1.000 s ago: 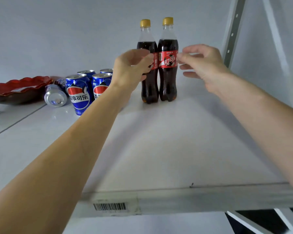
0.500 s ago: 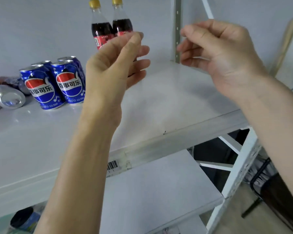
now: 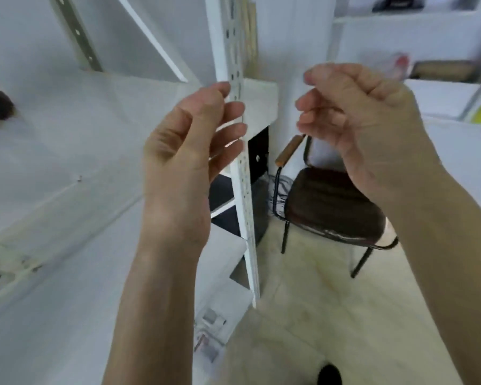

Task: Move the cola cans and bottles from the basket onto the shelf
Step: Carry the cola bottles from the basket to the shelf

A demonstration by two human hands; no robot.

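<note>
My left hand (image 3: 189, 151) loosely curled, empty; right hand (image 3: 364, 120) same. Shelf (image 3: 67, 151) left of both; chair (image 3: 331, 207) below right hand.

Soft, even light fills the view, bright and cool, casting only faint shadows. My left hand (image 3: 189, 151) and right hand (image 3: 364, 126) are fairly sharp, though their fingertips smear slightly. Left of my left hand the white metal shelf (image 3: 67, 151) is blurred and washed out. Behind my hands the white perforated upright post (image 3: 240, 173) bows with wide-angle distortion. Below my right hand the dark brown chair seat (image 3: 331, 207) shows a thin glare along its edge.
</note>
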